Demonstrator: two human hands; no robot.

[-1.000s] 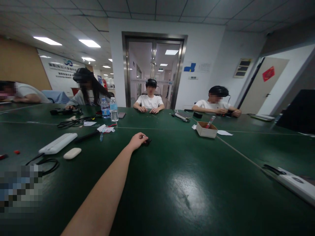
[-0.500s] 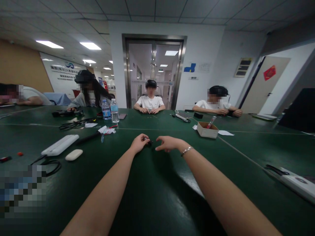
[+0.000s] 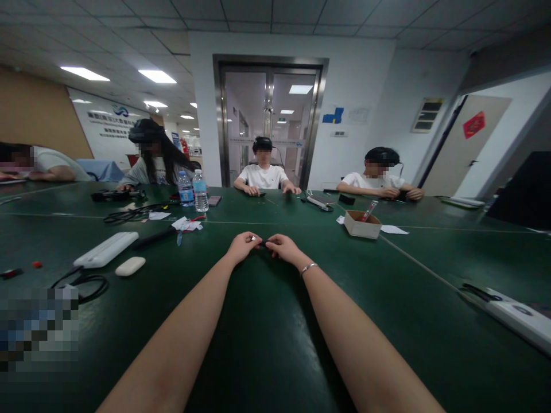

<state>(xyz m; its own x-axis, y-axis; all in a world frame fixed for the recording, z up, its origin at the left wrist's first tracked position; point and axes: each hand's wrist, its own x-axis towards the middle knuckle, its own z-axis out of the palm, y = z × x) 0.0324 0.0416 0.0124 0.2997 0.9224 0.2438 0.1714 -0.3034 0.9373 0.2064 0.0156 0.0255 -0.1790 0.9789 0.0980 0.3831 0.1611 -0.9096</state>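
Note:
Just above the green tabletop (image 3: 258,321), a small dark object (image 3: 263,243) sits between my two hands; its kind is too small to make out. My left hand (image 3: 243,247) is closed in a pinch on its left end, with a bright bit of metal showing near the fingertips. From the other side my right hand (image 3: 283,249), with a silver bracelet on the wrist, pinches its right end. Fingers hide most of the object.
To the left lie a white power bank (image 3: 106,250), a white oval case (image 3: 130,266) and a black cable. Farther back stand two water bottles (image 3: 200,195). A cardboard box (image 3: 361,225) stands right of my hands; a white power strip (image 3: 519,315) lies far right. Several people sit around.
My right hand has moved left and closed its fingers on the small dark object. The left hand stays nearly in place. Across the table, a person's hand has moved outward to the right.

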